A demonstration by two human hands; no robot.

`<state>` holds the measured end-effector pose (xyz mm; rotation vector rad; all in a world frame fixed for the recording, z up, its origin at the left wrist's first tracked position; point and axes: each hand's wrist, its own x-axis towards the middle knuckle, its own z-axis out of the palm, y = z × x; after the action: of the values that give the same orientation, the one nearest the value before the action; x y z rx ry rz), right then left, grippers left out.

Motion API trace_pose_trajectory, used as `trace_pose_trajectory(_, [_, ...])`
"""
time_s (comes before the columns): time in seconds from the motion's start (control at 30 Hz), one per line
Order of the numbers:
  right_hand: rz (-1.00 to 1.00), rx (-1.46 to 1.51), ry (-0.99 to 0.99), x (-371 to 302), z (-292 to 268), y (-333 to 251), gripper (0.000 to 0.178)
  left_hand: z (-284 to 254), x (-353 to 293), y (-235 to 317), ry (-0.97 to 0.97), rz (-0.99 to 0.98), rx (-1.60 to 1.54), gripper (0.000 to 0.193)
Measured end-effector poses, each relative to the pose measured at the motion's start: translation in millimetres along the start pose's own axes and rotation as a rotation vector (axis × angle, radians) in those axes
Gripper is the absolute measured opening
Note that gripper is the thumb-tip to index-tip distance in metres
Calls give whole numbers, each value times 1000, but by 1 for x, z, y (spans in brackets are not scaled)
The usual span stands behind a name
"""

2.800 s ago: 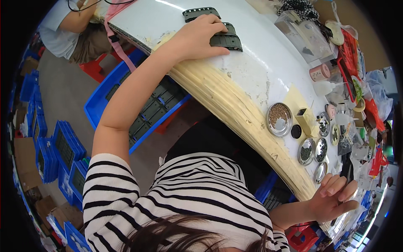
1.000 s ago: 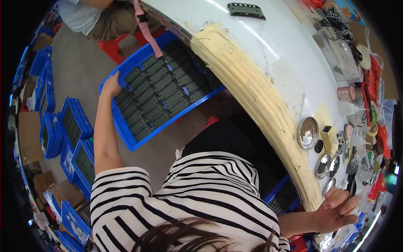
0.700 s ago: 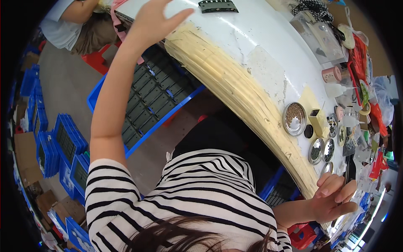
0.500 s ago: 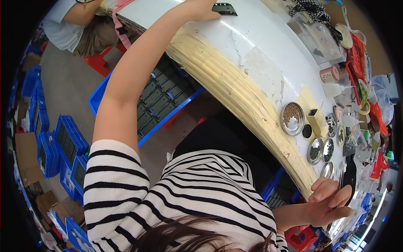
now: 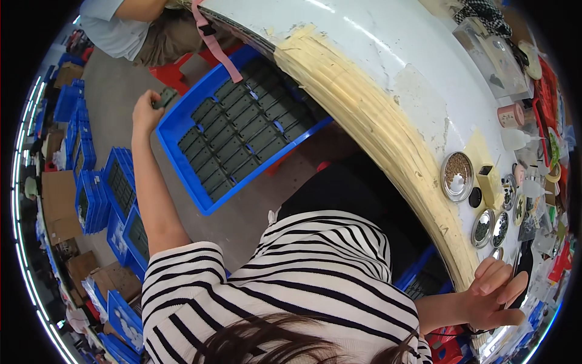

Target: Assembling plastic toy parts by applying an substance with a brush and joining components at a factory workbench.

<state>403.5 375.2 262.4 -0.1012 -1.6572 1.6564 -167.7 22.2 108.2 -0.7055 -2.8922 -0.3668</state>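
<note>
Glossy white worktop (image 5: 376,67), bordered by a yellowish wrapped edge (image 5: 376,124), is spread well to the right of the left hand (image 5: 145,115), while grey floor (image 5: 112,100) is seen beneath that hand. By its thumb and fingers, closed together, a flat dark grey-green piece (image 5: 165,97) is gripped; it is held by one end, and its free part is pointed up and to the right of the fingertips. Its finer details are blurred.

Just to the lower right of the grip, a rectangular blue plastic tray (image 5: 187,170) is set, filled with rows of similar dark grey-green pieces (image 5: 233,124). The gripped piece is held outside the tray, beyond its left rim. Farther right of the grip, a pink strap with a black buckle (image 5: 215,48) is draped down to the tray's upper rim.

Well apart, the right hand (image 5: 492,301) is held with fingers curled near the worktop's edge; whether anything is pinched in it cannot be told. Just above it, round silver metal dishes (image 5: 483,228) of small dark parts are placed.
</note>
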Motion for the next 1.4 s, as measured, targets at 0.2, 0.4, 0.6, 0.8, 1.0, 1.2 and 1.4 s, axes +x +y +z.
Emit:
trace_pose_trajectory(0.2, [-29, -87, -7, -6, 21, 2, 51, 89, -23, -74, -265, -148, 196, 18])
trace_pose_trajectory(0.4, [18, 1, 157, -24, 25, 3, 49, 154, -2, -119, -278, -40, 300, 14])
trace_pose_trajectory(0.6, [-14, -93, 283, -22, 2, -7, 63, 168, -8, -166, -407, -25, 130, 14])
trace_pose_trajectory(0.8, [-30, -982, 1127, -74, -89, -55, 62, 154, 9, -128, -203, 104, 26, 21])
trace_pose_trajectory(1.0, [830, -2010, 1053, -191, -195, -76, 24, 100, -12, 40, -33, 118, -746, 22])
trace_pose_trajectory(1.2, [1003, -1822, 1096, -189, -196, -80, 40, 5, -75, 262, -37, 485, -979, 18])
trace_pose_trajectory(1.4, [1062, -1853, 1046, -177, -215, -102, 42, -31, -135, 376, -211, 887, -1132, 16])
